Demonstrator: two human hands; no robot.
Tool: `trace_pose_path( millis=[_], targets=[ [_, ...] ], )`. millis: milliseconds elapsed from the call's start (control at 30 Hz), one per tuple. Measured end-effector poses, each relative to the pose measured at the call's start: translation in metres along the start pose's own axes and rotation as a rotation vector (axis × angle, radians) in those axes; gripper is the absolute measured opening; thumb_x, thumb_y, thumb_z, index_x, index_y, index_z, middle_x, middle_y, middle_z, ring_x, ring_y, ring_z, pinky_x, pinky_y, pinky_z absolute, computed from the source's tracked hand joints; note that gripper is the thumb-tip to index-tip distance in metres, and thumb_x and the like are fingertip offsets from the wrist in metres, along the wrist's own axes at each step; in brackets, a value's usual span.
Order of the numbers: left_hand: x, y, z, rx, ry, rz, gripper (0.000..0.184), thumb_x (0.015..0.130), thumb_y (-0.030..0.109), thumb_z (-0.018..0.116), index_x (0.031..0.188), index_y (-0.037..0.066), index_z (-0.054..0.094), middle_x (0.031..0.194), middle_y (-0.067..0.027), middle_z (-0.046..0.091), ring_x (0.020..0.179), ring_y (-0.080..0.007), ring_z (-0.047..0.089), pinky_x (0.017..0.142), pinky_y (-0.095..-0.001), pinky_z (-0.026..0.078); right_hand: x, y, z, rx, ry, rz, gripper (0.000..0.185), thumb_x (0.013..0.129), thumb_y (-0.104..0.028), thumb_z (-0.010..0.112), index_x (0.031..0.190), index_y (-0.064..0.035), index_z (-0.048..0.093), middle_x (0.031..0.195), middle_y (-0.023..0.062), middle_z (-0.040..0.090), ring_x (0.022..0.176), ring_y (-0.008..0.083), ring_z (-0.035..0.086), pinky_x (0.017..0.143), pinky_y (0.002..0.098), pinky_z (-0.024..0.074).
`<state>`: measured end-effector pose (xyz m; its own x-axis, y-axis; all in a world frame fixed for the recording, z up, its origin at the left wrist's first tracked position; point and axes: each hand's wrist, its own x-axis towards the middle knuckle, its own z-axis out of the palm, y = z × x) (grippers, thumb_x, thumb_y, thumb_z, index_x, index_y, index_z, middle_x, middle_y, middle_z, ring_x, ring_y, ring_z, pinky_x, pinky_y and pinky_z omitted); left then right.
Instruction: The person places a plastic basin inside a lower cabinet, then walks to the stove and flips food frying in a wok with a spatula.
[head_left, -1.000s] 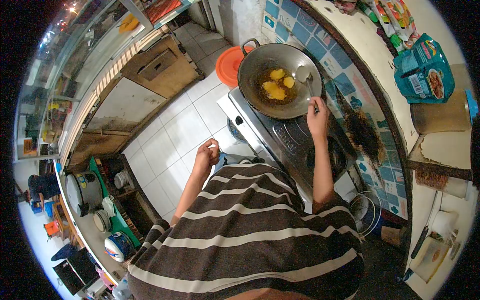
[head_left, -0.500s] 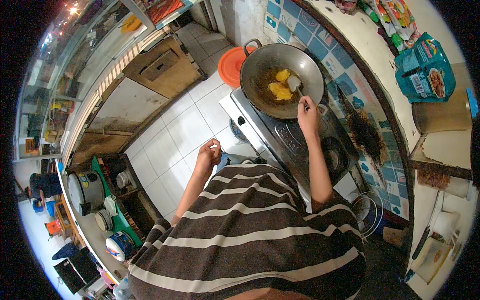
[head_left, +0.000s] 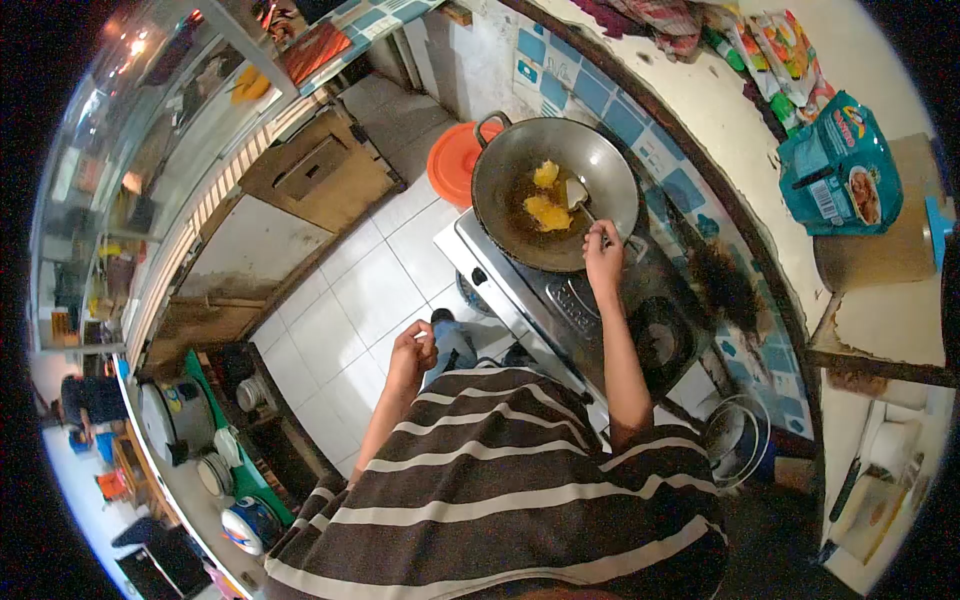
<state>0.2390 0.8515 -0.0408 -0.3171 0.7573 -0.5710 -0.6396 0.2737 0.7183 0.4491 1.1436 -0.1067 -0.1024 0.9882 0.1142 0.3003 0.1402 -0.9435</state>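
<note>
My right hand [head_left: 603, 256] is closed round the handle of a metal spatula [head_left: 577, 194], over the near rim of a large wok [head_left: 500, 215]. The spatula's blade is down in the oil, touching or close beside yellow-orange food pieces [head_left: 548, 213]. A smaller yellow piece [head_left: 546, 174] lies farther up in the wok. The wok rests on the far part of a black two-burner stove [head_left: 570, 305]. My left hand [head_left: 414, 352] hangs over the floor left of the stove, its fingers curled; whether anything small is inside them is hidden.
An orange-red lid [head_left: 452, 165] is left of the wok. Blue-and-white tiles [head_left: 625, 122] line the wall at right. A teal pouch [head_left: 840, 175] and sachets [head_left: 785, 60] lie on the ledge. Pots [head_left: 175, 420] stand at lower left. A distant person [head_left: 95, 400] shows at far left.
The spatula has moved from the wok's right side to the middle food pieces, with my right hand shifting left. My left hand keeps its curled shape. The whole view has tilted slightly.
</note>
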Motion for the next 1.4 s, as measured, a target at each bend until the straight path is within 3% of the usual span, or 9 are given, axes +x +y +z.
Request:
trace_pose_path(
  millis=[33,200,467,667,900,967,1133,1267,1400],
  targets=[
    [0.003,-0.001,-0.002,-0.002,-0.014,-0.020,0.017,0.076,-0.003,0.030,0.077,0.008,0.043,0.050,0.0053,0.029,0.041,-0.0054,0.022,0.040,-0.0217,0.016,-0.006,0.006,0.001,-0.018,0.036,-0.019,0.017,0.094,-0.022,0.045,0.087,-0.0076,0.051,0.067,-0.0015,0.050,0.056,0.0056,0.047,0.048,0.0209,0.0378],
    [0.055,0.025,-0.015,0.128,-0.197,-0.134,0.018,0.073,-0.003,0.032,0.081,0.007,0.046,0.052,0.0045,0.031,0.042,-0.0070,0.025,0.041,-0.0224,0.018,-0.017,-0.003,0.005,0.050,0.089,-0.011,0.016,0.092,-0.020,0.046,0.089,-0.0058,0.052,0.070,-0.0007,0.050,0.057,0.0062,0.045,0.050,0.0234,0.0383],
    [0.134,0.116,-0.017,0.198,-0.411,-0.066,0.018,0.075,-0.004,0.031,0.080,0.006,0.046,0.050,0.0049,0.030,0.042,-0.0056,0.024,0.040,-0.0211,0.018,-0.024,-0.019,0.038,-0.073,0.192,0.164,0.011,0.091,-0.015,0.046,0.090,-0.0065,0.052,0.073,-0.0002,0.052,0.060,0.0063,0.048,0.053,0.0218,0.0393],
    [0.187,0.143,-0.051,0.219,-0.409,-0.209,0.019,0.075,-0.006,0.032,0.080,0.006,0.046,0.051,0.0046,0.032,0.042,-0.0052,0.025,0.040,-0.0210,0.019,-0.019,-0.054,0.071,0.234,0.302,0.259,0.014,0.092,-0.017,0.047,0.091,-0.0042,0.053,0.072,0.0014,0.053,0.058,0.0070,0.048,0.051,0.0228,0.0396],
    [0.228,0.166,-0.084,0.219,-0.491,-0.269,0.025,0.071,-0.009,0.029,0.081,0.006,0.047,0.051,0.0045,0.030,0.041,-0.0049,0.021,0.038,-0.0215,0.015,-0.018,-0.055,0.085,-0.049,0.424,0.147,0.021,0.093,-0.025,0.049,0.089,-0.0053,0.054,0.072,-0.0004,0.053,0.057,0.0061,0.046,0.049,0.0214,0.0360],
    [0.234,0.174,-0.084,0.226,-0.458,-0.276,0.026,0.069,-0.009,0.029,0.082,0.005,0.047,0.051,0.0043,0.031,0.040,-0.0047,0.021,0.038,-0.0212,0.016,-0.024,-0.075,0.084,0.016,0.470,0.277,0.020,0.092,-0.024,0.050,0.089,-0.0053,0.055,0.071,-0.0004,0.053,0.058,0.0063,0.045,0.050,0.0207,0.0342],
    [0.238,0.188,-0.074,0.210,-0.460,-0.200,0.015,0.076,-0.003,0.036,0.078,0.007,0.046,0.051,0.0055,0.031,0.041,-0.0047,0.025,0.038,-0.0196,0.021,-0.032,-0.053,0.067,0.135,0.511,0.173,0.020,0.091,-0.024,0.052,0.087,-0.0046,0.055,0.070,-0.0007,0.052,0.058,0.0070,0.044,0.050,0.0210,0.0336],
    [0.236,0.178,-0.070,0.189,-0.482,-0.266,0.026,0.066,-0.009,0.030,0.081,0.004,0.046,0.053,0.0045,0.030,0.042,-0.0053,0.023,0.038,-0.0209,0.017,-0.042,-0.018,0.062,-0.294,0.616,0.126,0.022,0.090,-0.027,0.054,0.086,-0.0050,0.056,0.068,-0.0006,0.051,0.057,0.0077,0.044,0.048,0.0218,0.0335],
    [0.227,0.168,-0.064,0.226,-0.568,-0.314,0.027,0.067,-0.010,0.029,0.081,0.003,0.047,0.052,0.0045,0.029,0.042,-0.0051,0.023,0.038,-0.0214,0.016,-0.056,-0.055,0.068,-0.002,0.620,0.353,0.026,0.088,-0.032,0.056,0.085,-0.0060,0.056,0.068,0.0020,0.055,0.057,0.0094,0.049,0.050,0.0225,0.0379]
  ],
)
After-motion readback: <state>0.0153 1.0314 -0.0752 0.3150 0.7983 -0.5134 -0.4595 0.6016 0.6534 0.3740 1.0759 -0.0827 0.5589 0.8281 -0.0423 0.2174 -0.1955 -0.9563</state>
